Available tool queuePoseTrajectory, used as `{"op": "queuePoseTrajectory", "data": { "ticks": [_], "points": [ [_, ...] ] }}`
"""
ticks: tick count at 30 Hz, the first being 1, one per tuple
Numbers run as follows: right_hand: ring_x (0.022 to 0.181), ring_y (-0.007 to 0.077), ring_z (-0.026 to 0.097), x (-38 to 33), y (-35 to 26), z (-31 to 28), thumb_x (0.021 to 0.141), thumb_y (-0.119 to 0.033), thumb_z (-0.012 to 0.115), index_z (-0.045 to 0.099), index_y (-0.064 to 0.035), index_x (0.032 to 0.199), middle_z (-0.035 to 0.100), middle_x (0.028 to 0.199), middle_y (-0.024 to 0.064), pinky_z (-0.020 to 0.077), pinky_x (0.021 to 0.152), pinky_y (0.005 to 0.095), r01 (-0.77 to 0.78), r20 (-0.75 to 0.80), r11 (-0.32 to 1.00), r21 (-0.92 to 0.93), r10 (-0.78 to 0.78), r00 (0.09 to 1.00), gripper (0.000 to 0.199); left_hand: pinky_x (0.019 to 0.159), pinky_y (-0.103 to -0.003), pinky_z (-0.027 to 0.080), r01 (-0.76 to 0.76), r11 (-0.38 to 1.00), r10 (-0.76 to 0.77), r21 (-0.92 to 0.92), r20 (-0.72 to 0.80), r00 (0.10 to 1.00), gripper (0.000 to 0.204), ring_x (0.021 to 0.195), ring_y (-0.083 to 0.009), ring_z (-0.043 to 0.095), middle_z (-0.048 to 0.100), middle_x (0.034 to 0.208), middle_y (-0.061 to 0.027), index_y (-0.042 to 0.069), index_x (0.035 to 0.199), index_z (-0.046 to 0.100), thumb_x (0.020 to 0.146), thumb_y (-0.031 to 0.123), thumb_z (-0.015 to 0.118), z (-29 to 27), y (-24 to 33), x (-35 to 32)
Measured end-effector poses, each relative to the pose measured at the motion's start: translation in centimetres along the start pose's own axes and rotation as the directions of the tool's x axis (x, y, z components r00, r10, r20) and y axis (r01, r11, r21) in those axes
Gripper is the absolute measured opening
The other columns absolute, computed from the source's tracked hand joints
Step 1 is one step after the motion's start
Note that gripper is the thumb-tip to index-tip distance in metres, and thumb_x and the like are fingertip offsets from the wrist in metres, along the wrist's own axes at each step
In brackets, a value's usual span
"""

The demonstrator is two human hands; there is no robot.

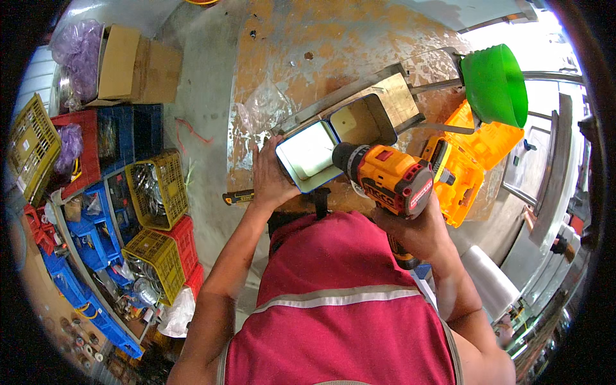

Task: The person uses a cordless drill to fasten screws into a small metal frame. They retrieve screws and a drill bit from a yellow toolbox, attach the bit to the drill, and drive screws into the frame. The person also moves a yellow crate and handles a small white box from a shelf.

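My left hand grips the near-left side of an open rectangular box with a bright white inside and a dark blue rim. A second open compartment, cream and shadowed inside, adjoins it at the far right; I cannot tell whether the two are one piece. My right hand is wrapped round the handle of a yellow and black cordless drill. The drill's dark chuck points left, over the box's right edge. Whether a bit touches the box is hidden. A yellow and black utility knife lies left of my left hand.
The box rests by a wooden block and metal bars on a worn workbench. To the right stand an open yellow tool case and a green bucket. Yellow crates, blue bins and a cardboard box fill the left.
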State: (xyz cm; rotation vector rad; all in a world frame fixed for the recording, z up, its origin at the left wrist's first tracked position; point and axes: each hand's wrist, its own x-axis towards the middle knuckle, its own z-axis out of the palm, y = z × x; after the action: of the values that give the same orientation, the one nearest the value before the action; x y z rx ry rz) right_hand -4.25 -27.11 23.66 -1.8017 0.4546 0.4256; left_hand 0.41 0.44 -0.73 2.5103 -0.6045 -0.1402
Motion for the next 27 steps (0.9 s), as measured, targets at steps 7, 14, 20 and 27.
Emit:
{"op": "queuePoseTrajectory", "data": {
  "ticks": [7, 14, 20, 27],
  "points": [
    [0.096, 0.0212, 0.068, 1.6, -0.7, -0.2, 0.079, -0.008, 0.08, 0.065, 0.0017, 0.118, 0.073, 0.107, 0.0123, 0.0559, 0.086, 0.0361, -0.041, 0.004, 0.999, -0.008, 0.042, 0.999, 0.044, 0.125, -0.061, 0.011, 0.058, 0.997, -0.055, -0.041, 0.065, 0.996, 0.127, 0.144, -0.0372, 0.039, 0.048, 0.149, -0.0182, 0.002, 0.152, 0.034, 0.058, 0.068, 0.088, -0.9, 0.1, 0.1],
    [0.096, 0.0222, 0.068, 1.9, -0.2, -0.3, 0.077, -0.008, 0.081, 0.064, 0.0003, 0.12, 0.073, 0.105, 0.0113, 0.0559, 0.087, 0.0369, -0.04, -0.039, 0.998, 0.056, 0.042, 0.998, 0.047, 0.126, -0.06, 0.009, -0.022, 0.997, 0.02, -0.079, -0.031, 0.999, 0.128, 0.144, -0.0382, 0.041, 0.048, 0.15, -0.0169, 0.002, 0.152, 0.033, 0.057, 0.067, 0.089, -0.7, 0.0, -0.1],
    [0.091, 0.0237, 0.068, 1.7, -0.2, -1.0, 0.075, -0.009, 0.082, 0.064, -0.0004, 0.116, 0.072, 0.102, 0.0143, 0.0565, 0.084, 0.0377, 0.0, 0.05, 0.997, -0.077, 0.004, 0.999, 0.045, 0.126, -0.06, 0.012, -0.02, 0.997, 0.017, -0.081, -0.043, 0.999, 0.129, 0.143, -0.0386, 0.042, 0.049, 0.148, -0.0178, 0.001, 0.151, 0.034, 0.057, 0.072, 0.087, -0.7, 0.2, -0.1],
    [0.12, 0.0207, 0.063, 1.4, -0.1, -1.2, 0.081, 0.0, 0.082, 0.052, 0.0002, 0.137, 0.066, 0.13, 0.0117, 0.0517, 0.103, 0.0356, -0.123, 0.114, 0.988, -0.092, 0.133, 0.984, 0.064, 0.125, -0.06, 0.017, 0.039, 0.995, -0.039, -0.089, 0.007, 0.999, 0.129, 0.143, -0.0384, 0.042, 0.049, 0.147, -0.0179, 0.003, 0.15, 0.035, 0.054, 0.069, 0.09, -0.8, 0.6, 0.0]
  ]
}}
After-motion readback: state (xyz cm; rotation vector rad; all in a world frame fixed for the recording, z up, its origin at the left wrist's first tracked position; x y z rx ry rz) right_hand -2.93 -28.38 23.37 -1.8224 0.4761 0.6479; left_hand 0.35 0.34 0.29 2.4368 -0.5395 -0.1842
